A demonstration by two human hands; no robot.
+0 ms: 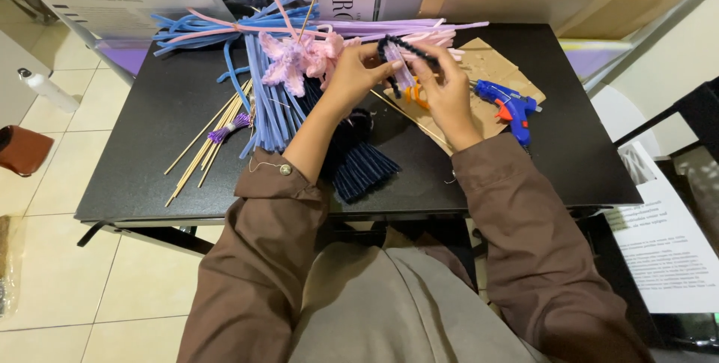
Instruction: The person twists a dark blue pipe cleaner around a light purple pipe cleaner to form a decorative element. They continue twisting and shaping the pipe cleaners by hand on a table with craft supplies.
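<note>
The left hand (352,75) and right hand (442,82) both pinch a bent, dark blue fuzzy pipe cleaner (397,47); a blue plastic glue gun (511,105) lies nearby.

Both forearms, in brown sleeves, reach up from the lower frame and converge at upper centre. The left hand (353,72) and right hand (443,90) face each other, fingertips pinched close together.

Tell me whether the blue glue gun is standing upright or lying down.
Lying down. The blue glue gun rests on its side on the cardboard sheet, untouched, just beyond the right hand.
</note>
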